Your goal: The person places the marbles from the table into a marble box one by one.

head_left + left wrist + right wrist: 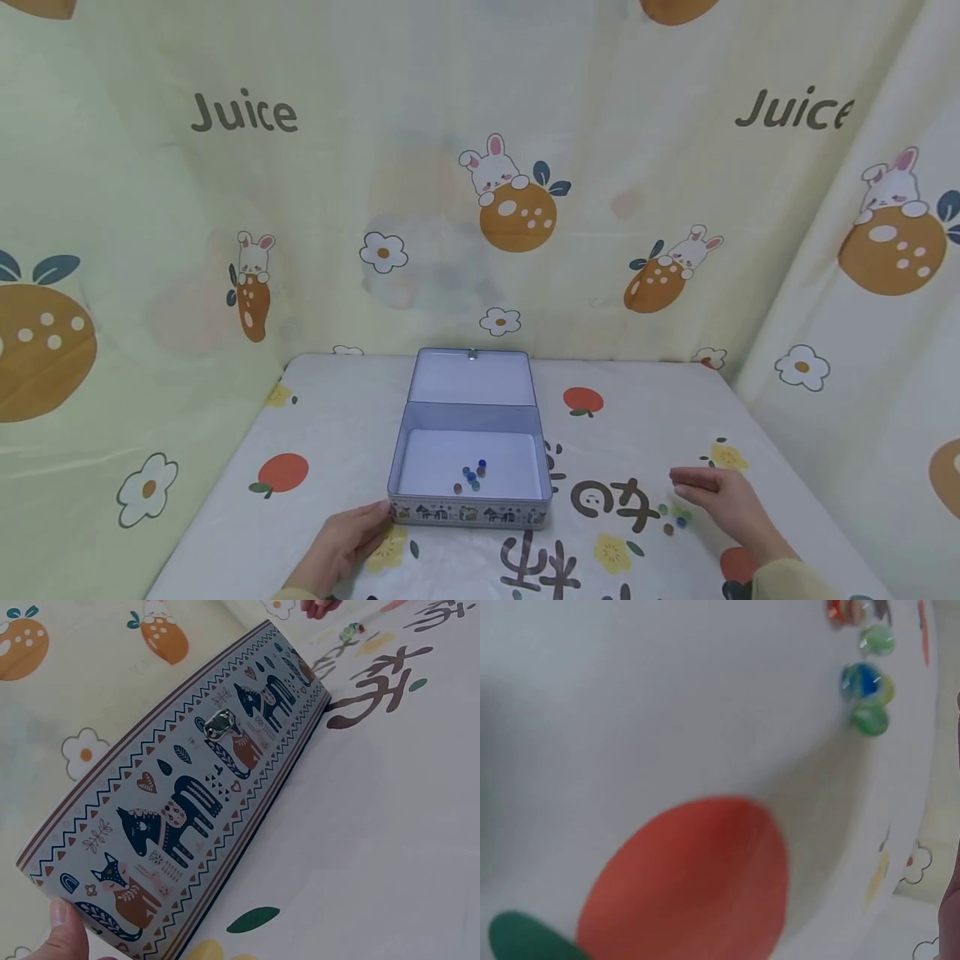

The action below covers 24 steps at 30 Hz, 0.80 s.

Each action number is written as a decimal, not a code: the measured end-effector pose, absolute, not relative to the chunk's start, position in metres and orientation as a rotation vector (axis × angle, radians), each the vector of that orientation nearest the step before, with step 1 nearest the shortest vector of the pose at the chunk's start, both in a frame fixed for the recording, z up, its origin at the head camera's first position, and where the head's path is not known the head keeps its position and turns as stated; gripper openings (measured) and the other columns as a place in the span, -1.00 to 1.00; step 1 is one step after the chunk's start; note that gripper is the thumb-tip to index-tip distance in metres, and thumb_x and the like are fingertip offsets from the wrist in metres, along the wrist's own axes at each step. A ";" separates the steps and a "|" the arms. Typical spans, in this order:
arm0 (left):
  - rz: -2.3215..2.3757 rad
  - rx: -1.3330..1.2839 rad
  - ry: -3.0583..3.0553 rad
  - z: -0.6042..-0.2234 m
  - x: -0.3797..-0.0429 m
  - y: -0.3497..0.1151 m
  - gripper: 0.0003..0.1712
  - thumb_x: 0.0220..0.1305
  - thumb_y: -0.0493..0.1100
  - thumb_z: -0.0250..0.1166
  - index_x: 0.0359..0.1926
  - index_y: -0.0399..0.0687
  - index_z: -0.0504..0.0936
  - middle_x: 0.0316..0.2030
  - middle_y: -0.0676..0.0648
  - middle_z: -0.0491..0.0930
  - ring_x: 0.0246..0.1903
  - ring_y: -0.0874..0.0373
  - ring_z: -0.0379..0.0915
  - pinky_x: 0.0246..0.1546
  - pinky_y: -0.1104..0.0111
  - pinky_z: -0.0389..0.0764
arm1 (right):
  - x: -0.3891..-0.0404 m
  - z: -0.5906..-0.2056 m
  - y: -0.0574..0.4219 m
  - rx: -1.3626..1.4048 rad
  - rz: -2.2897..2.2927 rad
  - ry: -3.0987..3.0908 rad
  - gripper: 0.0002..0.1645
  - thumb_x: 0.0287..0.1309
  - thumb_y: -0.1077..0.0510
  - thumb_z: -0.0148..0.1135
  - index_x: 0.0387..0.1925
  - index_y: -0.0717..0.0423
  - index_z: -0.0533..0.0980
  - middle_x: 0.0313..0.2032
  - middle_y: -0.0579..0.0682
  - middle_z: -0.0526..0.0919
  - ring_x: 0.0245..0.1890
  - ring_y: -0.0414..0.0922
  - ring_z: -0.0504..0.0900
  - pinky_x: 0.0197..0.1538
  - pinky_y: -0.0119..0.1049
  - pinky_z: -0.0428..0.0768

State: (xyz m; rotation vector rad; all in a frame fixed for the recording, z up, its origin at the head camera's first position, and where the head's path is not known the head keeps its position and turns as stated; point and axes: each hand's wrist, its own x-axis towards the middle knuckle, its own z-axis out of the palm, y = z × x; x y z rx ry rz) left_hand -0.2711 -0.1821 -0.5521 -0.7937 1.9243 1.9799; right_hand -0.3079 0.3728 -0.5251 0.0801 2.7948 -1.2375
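Note:
A rectangular tin box [470, 511] with its lid [472, 379] folded back holds several glass marbles [471, 477] on its pale floor. My left hand [341, 542] rests with fingertips against the box's front left corner. In the left wrist view, a fingertip [66, 934] lies at the end of the animal-patterned front, which carries a metal clasp [220, 724]. My right hand [723, 500] is held sideways, fingers extended, just right of a small cluster of marbles [681, 522] on the cloth. Green, blue and reddish-brown marbles [870, 718] show in the right wrist view.
A white printed cloth [322, 417] with fruit, flowers and dark lettering covers the table. Behind it and along the sides hang pale curtains [420, 108] with rabbit and orange prints. The loose marbles lie to the right of the box.

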 end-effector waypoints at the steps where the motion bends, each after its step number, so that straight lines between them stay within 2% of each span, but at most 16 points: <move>1: 1.981 -0.792 1.922 -0.552 -0.271 -0.182 -0.38 0.35 -0.11 0.39 0.26 -0.46 0.50 0.23 -0.37 0.54 0.32 -0.29 0.45 0.27 -0.03 0.61 | -0.307 -0.527 0.375 0.090 -1.218 2.803 -0.51 0.28 0.15 0.39 0.17 0.31 0.59 0.09 0.24 0.73 0.06 0.04 0.76 0.02 -0.20 0.79; 7: 1.980 -0.789 1.916 -0.550 -0.270 -0.182 -0.40 0.36 -0.12 0.38 0.25 -0.46 0.51 0.22 -0.37 0.56 0.31 -0.28 0.47 0.26 -0.03 0.61 | -0.305 -0.540 0.385 0.162 -1.105 2.817 -0.53 0.19 0.15 0.46 0.09 0.28 0.64 0.02 0.21 0.77 0.13 0.20 0.69 0.10 0.02 0.75; 14: 1.992 -0.813 1.910 -0.549 -0.271 -0.182 -0.40 0.32 -0.11 0.41 0.24 -0.45 0.53 0.17 -0.36 0.59 0.26 -0.24 0.54 0.24 -0.01 0.64 | -0.307 -0.547 0.389 0.194 -1.061 2.815 -0.53 0.13 0.15 0.49 0.07 0.24 0.65 0.01 0.20 0.78 0.11 0.20 0.70 0.10 0.04 0.74; 24: 1.997 -0.823 1.899 -0.551 -0.271 -0.182 -0.39 0.32 -0.13 0.42 0.23 -0.47 0.53 0.16 -0.37 0.61 0.24 -0.24 0.56 0.22 -0.01 0.65 | -0.306 -0.553 0.381 0.258 -0.968 2.798 -0.62 0.14 0.28 0.44 0.03 0.22 0.67 -0.04 0.19 0.79 0.05 0.19 0.72 0.03 0.09 0.74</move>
